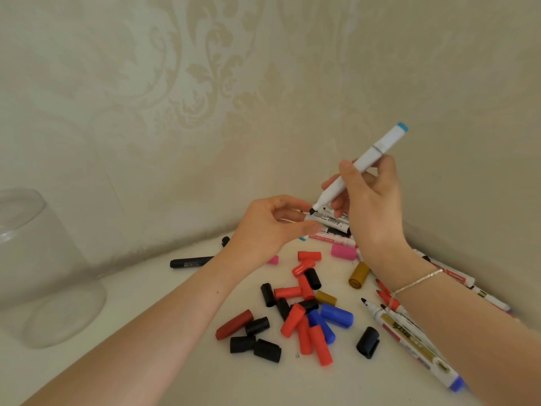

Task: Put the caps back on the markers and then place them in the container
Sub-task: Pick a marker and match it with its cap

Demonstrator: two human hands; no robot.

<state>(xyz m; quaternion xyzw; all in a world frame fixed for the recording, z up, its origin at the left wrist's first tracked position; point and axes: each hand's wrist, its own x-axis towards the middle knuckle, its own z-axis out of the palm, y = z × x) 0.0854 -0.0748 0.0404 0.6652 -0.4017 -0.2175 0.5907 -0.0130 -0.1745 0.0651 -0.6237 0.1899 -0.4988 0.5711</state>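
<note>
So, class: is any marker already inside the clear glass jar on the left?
No: the clear glass jar shows nothing inside, while the markers lie on the table or in the right hand.

The container (44,265) is cut off at the left edge, and the right forearm (468,332) hides several markers (415,341).

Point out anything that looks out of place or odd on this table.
The clear glass jar container stands mouth-down at the far left, so no marker can go in until it is turned over. Loose red, black and blue plastic caps lie scattered, which fits the task.
</note>
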